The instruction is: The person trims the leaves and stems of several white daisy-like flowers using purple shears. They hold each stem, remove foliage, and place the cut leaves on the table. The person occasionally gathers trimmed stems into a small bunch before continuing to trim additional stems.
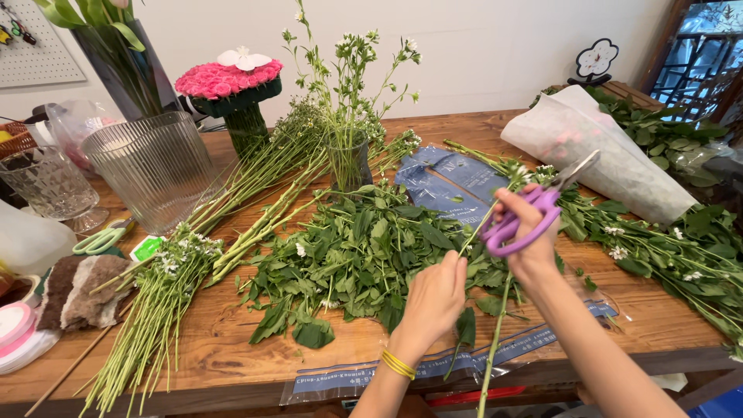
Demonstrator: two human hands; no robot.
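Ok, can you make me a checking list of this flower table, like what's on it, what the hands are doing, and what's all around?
Surface: wooden table, mostly covered.
Job's things: a long green stem; purple-handled scissors; a pile of stripped leaves.
Clutter: bundles of stripped stems; ribbed glass vase; small glass of white flowers; wrapped bunch; green scissors; blue plastic sleeves.
Grippers: left hand pinches the stem; right hand holds the scissors.
Cables: nothing seen.
Surroundings: white wall; pegboard; pink rose arrangement.
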